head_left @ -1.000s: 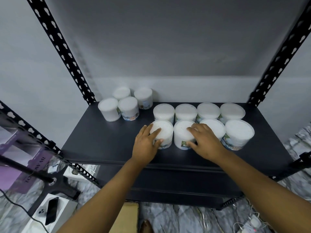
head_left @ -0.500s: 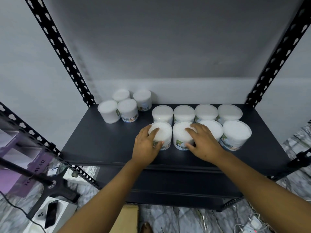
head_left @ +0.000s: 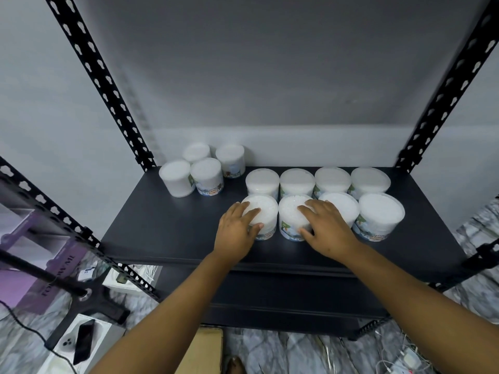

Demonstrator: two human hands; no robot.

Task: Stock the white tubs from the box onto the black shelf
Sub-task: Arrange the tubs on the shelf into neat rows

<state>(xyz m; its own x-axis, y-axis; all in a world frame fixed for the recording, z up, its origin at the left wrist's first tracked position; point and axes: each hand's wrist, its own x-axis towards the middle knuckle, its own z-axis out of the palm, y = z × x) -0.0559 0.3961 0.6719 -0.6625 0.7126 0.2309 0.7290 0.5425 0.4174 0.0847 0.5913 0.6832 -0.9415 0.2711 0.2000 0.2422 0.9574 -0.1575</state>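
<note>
Here each hand grips a front-row tub.

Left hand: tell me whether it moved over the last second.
No. The left hand stays on the same front tub, no nearer the shelf edge.

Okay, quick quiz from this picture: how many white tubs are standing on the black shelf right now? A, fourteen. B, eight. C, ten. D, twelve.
D: four narrower white tubs cluster at the back left of the black shelf, and eight wider ones stand in two rows of four, the left hand and right hand each gripping a front-row tub.
</note>
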